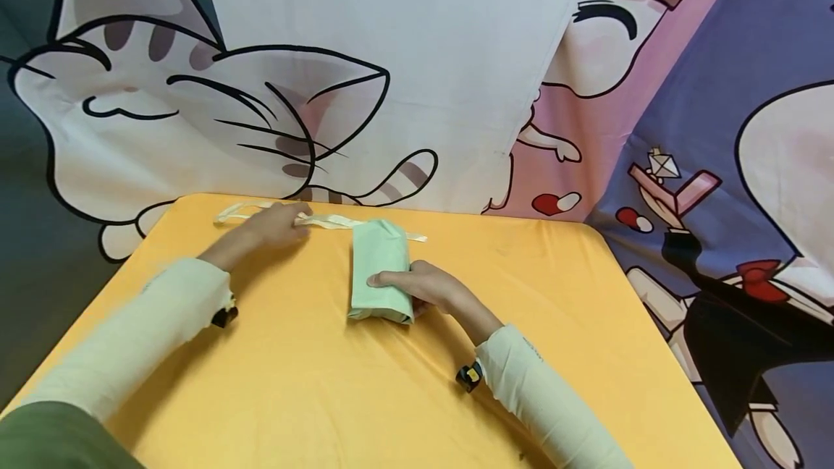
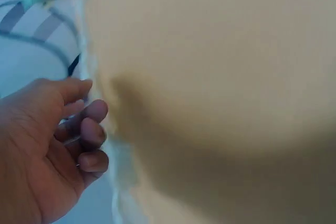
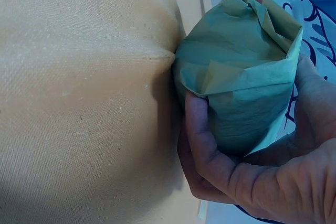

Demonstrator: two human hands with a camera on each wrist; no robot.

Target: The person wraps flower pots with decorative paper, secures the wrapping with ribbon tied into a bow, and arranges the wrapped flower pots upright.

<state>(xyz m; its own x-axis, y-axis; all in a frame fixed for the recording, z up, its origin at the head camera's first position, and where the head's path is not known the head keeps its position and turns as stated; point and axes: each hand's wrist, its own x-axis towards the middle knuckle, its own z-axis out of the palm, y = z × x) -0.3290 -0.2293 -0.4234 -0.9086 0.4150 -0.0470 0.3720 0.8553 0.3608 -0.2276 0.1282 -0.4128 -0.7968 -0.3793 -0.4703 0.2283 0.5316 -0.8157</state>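
A pale green paper-wrapped package (image 1: 379, 266) stands on the yellow cloth with folded, creased paper at its end. My right hand (image 1: 433, 284) grips its lower right side, thumb on the near face and fingers curled around the other side, as the right wrist view shows. A cream ribbon (image 1: 329, 221) runs along the far edge of the table and passes behind or under the package; which, I cannot tell. Over the ribbon's left part is my left hand (image 1: 276, 225). Its fingers (image 2: 93, 132) bend loosely beside the ribbon, with nothing visible between them.
A yellow cloth (image 1: 280, 382) covers the table. Behind it hangs a white curtain (image 1: 456, 78) printed with a cartoon cat, and a purple printed cloth (image 1: 704, 107) is on the right. Small dark devices are strapped at both wrists.
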